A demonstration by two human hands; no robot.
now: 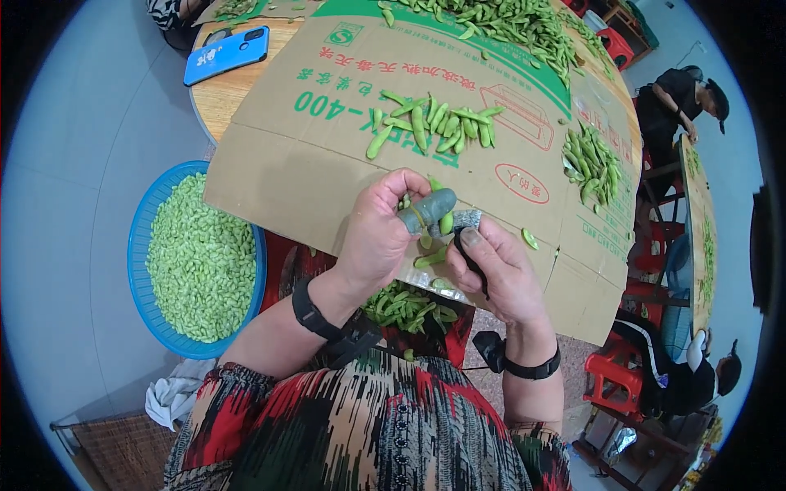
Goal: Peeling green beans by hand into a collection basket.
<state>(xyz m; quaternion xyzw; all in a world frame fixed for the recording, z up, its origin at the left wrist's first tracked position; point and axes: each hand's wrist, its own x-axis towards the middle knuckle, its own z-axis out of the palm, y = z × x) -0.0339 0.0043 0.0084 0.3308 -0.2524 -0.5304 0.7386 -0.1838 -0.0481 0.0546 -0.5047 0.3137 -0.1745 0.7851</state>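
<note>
My left hand point(381, 221) is closed on a green soybean pod point(446, 222), over the near edge of the flattened cardboard. A grey-green rubber finger cover point(430, 209) sits on one of its digits. My right hand point(509, 274) is closed round a small black-handled tool point(469, 260) beside the pod; its working end is hidden. Grey wrapping point(467, 218) covers a fingertip of that hand. Just beyond my hands lies a small group of pods point(442, 127) on the cardboard point(286, 188). Below them, a heap of pods point(407, 308) rests near my lap.
A blue basket point(135, 245) full of shelled beans point(201, 262) stands at the left. A blue phone point(228, 56) lies on the wooden table. More pods point(591, 164) lie right, with a large pile point(524, 33) at the far edge. Two people work at another table point(696, 229).
</note>
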